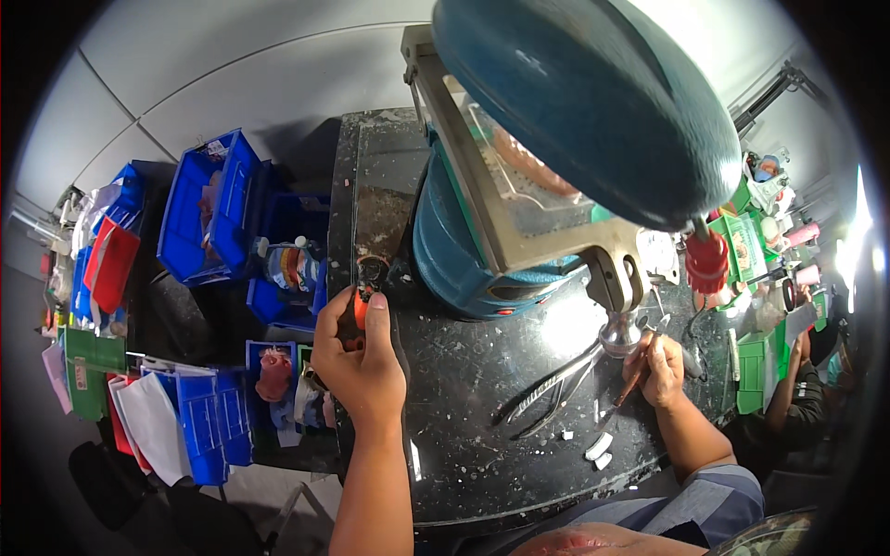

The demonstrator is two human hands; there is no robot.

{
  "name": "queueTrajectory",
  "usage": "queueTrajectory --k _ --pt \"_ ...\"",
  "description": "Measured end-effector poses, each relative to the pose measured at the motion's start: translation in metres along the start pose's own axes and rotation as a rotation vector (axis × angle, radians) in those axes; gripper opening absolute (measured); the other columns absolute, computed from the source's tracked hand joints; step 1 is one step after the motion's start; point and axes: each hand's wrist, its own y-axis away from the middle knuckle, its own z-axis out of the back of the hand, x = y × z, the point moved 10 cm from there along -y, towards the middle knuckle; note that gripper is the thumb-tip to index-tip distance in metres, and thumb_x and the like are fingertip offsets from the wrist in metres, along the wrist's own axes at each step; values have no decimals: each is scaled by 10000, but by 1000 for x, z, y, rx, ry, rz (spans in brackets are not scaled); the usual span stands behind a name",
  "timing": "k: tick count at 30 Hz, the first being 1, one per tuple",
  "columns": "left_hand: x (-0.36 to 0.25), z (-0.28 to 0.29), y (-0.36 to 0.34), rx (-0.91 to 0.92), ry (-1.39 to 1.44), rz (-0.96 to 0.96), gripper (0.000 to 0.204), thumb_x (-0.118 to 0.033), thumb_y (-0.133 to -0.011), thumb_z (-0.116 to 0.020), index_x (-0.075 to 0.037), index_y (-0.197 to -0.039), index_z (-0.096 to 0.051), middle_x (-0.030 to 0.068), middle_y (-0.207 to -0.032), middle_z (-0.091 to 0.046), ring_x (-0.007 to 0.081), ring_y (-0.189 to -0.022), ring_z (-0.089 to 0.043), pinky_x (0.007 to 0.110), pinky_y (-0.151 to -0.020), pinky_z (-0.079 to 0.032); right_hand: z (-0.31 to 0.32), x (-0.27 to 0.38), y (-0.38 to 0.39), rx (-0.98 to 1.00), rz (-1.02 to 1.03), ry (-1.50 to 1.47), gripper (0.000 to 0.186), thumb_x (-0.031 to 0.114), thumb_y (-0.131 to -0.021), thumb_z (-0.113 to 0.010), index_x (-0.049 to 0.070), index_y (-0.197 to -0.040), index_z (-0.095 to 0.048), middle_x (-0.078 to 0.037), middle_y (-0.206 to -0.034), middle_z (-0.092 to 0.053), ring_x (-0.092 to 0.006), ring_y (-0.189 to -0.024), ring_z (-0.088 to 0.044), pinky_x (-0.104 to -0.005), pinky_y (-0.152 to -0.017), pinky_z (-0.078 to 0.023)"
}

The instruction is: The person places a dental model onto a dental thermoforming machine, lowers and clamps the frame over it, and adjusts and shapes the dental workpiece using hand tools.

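My left hand (362, 357) is closed round a small orange thing (361, 310) with a dark top, the thumb laid along it; its kind is not clear. It is at the left side of the black worktable (482, 445), next to a brownish patch. My right hand (660, 371) is closed on a slim tool with a reddish-brown handle (632, 385). Right by those fingers is the round metal knob (619, 334) of a blue machine (464, 250). The machine's metal frame (482, 204) bears a clear plastic sheet (528, 208), with a pinkish form seen through it.
A large blue-green hood (593, 102) with a red knob (706, 262) overhangs the machine. Metal pliers (556, 385) and white scraps (599, 447) lie on the table. Blue bins (204, 213) stand at left, green bins (751, 371) at right. Another person's arm (788, 389) shows far right.
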Motion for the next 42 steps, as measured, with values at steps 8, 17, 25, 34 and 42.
queueTrajectory --k 8,17,25,34,42 --pt "2 -1 3 -11 -89 -30 258 -97 -907 -700 48 -1113 -643 100 -913 -640 159 -772 -619 273 -641 -490 6 1 6 -43 121 330 464 339 -1062 -433 7 -789 -608 -33 -596 -582 -111 -515 -532 -278 -507 -388" --pt "-13 -6 2 27 -257 -80 253 -112 -918 -690 44 -1112 -646 134 -991 -676 221 -842 -660 303 -734 -518 11 -30 23 2 70 420 494 515 -1003 -457 44 -978 -604 -20 -694 -538 -143 -582 -504 -272 -540 -384" --pt "-14 -8 4 20 -242 -61 255 -109 -917 -693 44 -1116 -645 141 -1007 -679 226 -858 -662 308 -748 -523 30 -63 38 -162 -227 -441 274 213 -921 -648 15 -1103 -699 -73 -1039 -727 -255 -881 -724 -341 -780 -557" --pt "-10 -2 5 -27 -206 -87 233 -108 -911 -702 40 -1089 -668 85 -979 -694 138 -844 -642 264 -746 -506 -25 21 -2 10 61 202 466 298 -1083 -382 -29 -870 -639 -24 -566 -545 -98 -465 -502 -235 -459 -390" --pt "-8 -2 -7 0 -192 -138 202 -110 -894 -717 62 -999 -705 71 -872 -705 108 -769 -618 255 -731 -482 -13 12 -3 14 14 -33 476 357 -1097 -394 -20 -941 -640 -20 -567 -552 -58 -412 -465 -206 -391 -342"
